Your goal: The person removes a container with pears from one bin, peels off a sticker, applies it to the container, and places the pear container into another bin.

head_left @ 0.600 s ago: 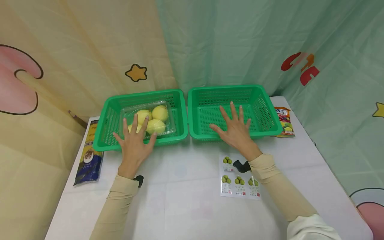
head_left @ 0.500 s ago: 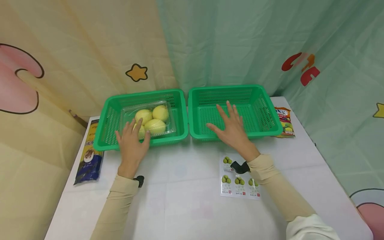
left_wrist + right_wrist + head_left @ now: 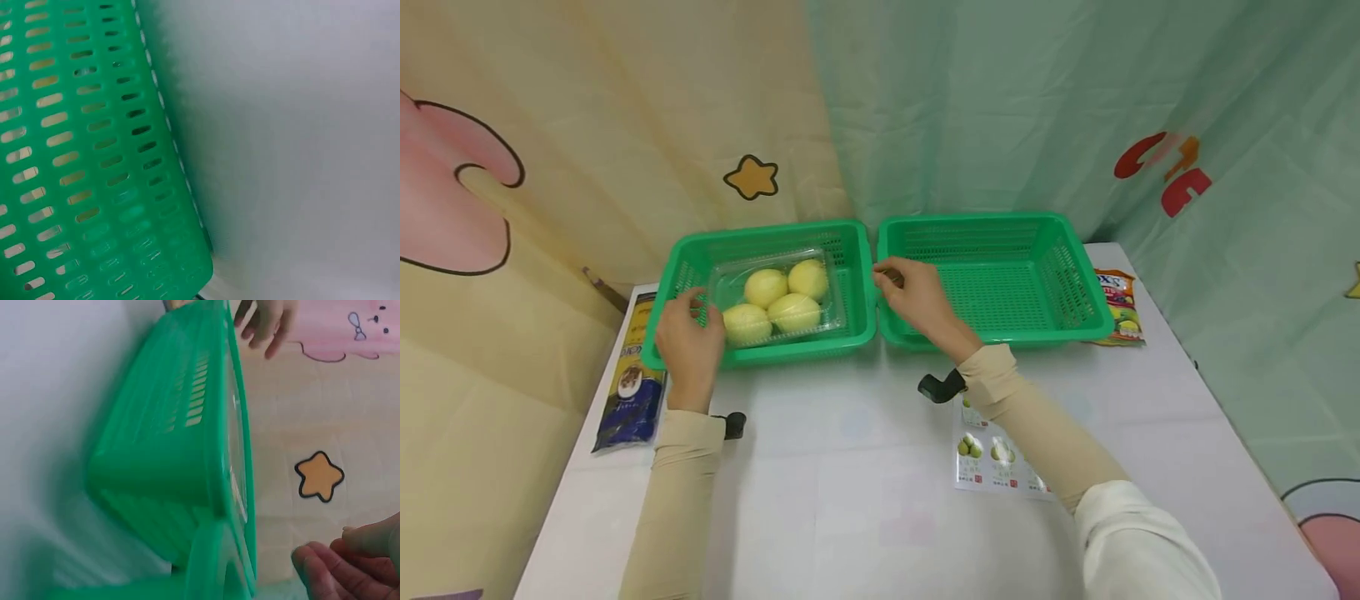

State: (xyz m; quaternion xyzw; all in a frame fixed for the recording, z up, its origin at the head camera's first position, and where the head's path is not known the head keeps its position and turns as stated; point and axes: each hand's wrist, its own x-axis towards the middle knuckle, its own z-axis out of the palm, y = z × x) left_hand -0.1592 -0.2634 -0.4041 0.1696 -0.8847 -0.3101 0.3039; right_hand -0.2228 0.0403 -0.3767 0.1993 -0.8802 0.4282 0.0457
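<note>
In the head view, a green plastic basket (image 3: 760, 354) on the left holds a clear plastic clamshell box (image 3: 730, 279) with several round yellow fruits (image 3: 795, 312) inside. My left hand (image 3: 691, 342) is over this basket's left front corner, fingers bent, beside the box's left edge. My right hand (image 3: 921, 300) hovers where the two baskets meet, its thumb and fingertips close together with nothing visible between them. The right wrist view shows both the left hand (image 3: 267, 325), fingers pointing down, and the right hand (image 3: 353, 562) apart from the rim.
A second green basket (image 3: 1000, 337) stands to the right. A blue and yellow packet (image 3: 628, 383) lies at the left and a colourful snack bag (image 3: 1122, 308) at the right. A sticker sheet (image 3: 992, 467) with fruit pictures lies on the white table (image 3: 850, 517) under the right forearm.
My left hand has moved left, off the fruits to the basket's left side. My right hand has moved left from over the right basket to the rims between both, its spread fingers now drawn together.
</note>
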